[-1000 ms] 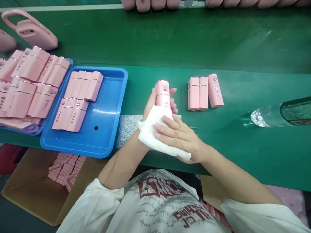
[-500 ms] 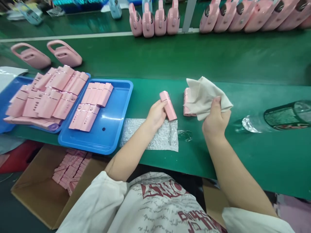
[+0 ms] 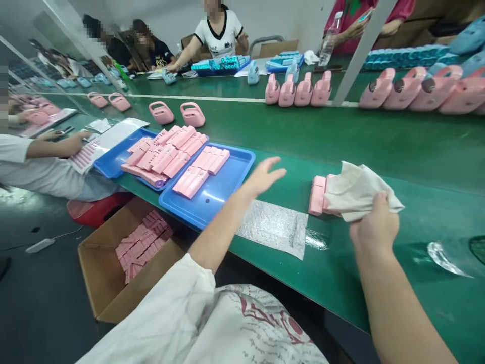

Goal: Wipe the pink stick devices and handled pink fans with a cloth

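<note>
My left hand [image 3: 264, 177] is open with its fingers spread, above the green table between the right blue tray and the pink pieces. Nothing is in it. My right hand [image 3: 375, 222] grips a cream cloth [image 3: 354, 189] between thumb and fingers. The cloth partly covers pink pieces; one pink piece [image 3: 317, 196] lies in plain view at its left. A silvery bubble-wrap sheet [image 3: 275, 227] lies below my left hand. Several pink pieces [image 3: 191, 180] rest in rows in the right blue tray [image 3: 227, 189].
A heaped blue tray [image 3: 108, 161] stands at the left. Below the table edge is a cardboard box [image 3: 94, 273] of pink pieces. Pink handled cases [image 3: 303, 91] line the back. A clear bottle [image 3: 450, 258] lies at the right. Other people sit beyond and at the left.
My left hand has let go of its pink piece and opened; a pink piece now lies left of the cloth-covered ones. The view has turned left and up. My right hand still holds the cloth.
</note>
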A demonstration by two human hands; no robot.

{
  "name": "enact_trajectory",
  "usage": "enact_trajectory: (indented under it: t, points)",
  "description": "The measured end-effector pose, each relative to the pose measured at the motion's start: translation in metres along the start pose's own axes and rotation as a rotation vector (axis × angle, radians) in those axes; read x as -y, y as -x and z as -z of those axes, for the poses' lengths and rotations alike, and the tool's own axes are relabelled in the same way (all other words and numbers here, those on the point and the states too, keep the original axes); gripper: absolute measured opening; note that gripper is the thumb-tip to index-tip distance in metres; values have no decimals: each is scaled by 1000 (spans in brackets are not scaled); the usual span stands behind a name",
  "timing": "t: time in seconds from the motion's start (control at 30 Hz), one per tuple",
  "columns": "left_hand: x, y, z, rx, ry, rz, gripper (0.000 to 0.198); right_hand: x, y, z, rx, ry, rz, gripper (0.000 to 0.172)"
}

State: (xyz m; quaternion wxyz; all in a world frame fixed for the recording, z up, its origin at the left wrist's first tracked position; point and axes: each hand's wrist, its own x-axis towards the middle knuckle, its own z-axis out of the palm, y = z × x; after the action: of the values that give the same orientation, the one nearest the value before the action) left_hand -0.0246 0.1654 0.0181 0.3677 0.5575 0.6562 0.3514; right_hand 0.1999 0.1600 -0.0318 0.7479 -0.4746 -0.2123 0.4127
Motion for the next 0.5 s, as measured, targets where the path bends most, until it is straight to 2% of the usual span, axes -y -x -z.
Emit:
enact_trajectory:
  t: [0.1, 0.2, 0.33, 0.4, 0.5]
  points:
    - [24, -14, 59, -218, -208, 101, 51, -1, 0, 1, 12, 0, -30, 19]
    - [52, -19, 90, -367, -360, 223, 57, -1, 1, 0, 35, 2, -54, 21]
    - [73, -22, 94, -431, -491, 239, 48, -4, 0, -1, 47, -7, -59, 25]
    - [73, -27, 94, -389, -532, 262, 43, -6, -1, 0, 39, -8, -62, 26]
    - [61, -31, 98, -249, -614, 296, 38, -8, -3, 0, 38, -12, -81, 27]
